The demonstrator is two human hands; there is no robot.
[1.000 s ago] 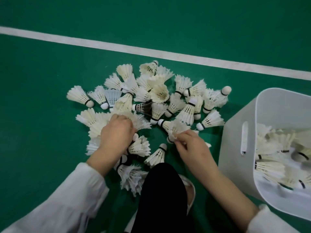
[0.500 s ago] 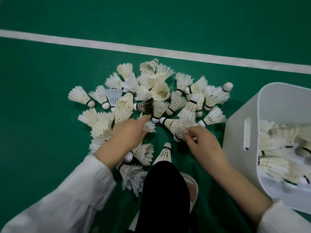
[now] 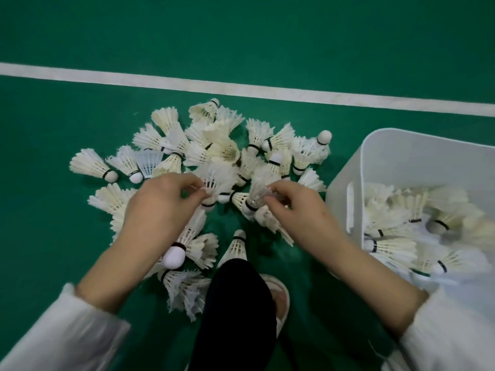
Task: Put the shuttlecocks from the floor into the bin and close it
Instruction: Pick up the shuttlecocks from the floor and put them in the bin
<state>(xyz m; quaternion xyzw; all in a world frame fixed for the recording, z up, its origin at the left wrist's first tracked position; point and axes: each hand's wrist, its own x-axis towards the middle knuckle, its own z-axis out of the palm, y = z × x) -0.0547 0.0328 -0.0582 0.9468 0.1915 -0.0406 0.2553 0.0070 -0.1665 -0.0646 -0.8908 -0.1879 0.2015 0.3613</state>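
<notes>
Over the green court floor point(image 3: 53, 236), seen from the head camera, the left hand point(image 3: 158, 207) pinches the feather edge of a white feathered shuttlecock point(image 3: 217, 180), fingers narrowed on it. The right hand point(image 3: 297, 207) closes its fingertips on another blurred white shuttlecock point(image 3: 254, 195). Both hover above the scattered pile of white shuttlecocks point(image 3: 227, 148). Just right stands the white plastic bin point(image 3: 401, 156), lidless, partly filled with shuttlecocks.
</notes>
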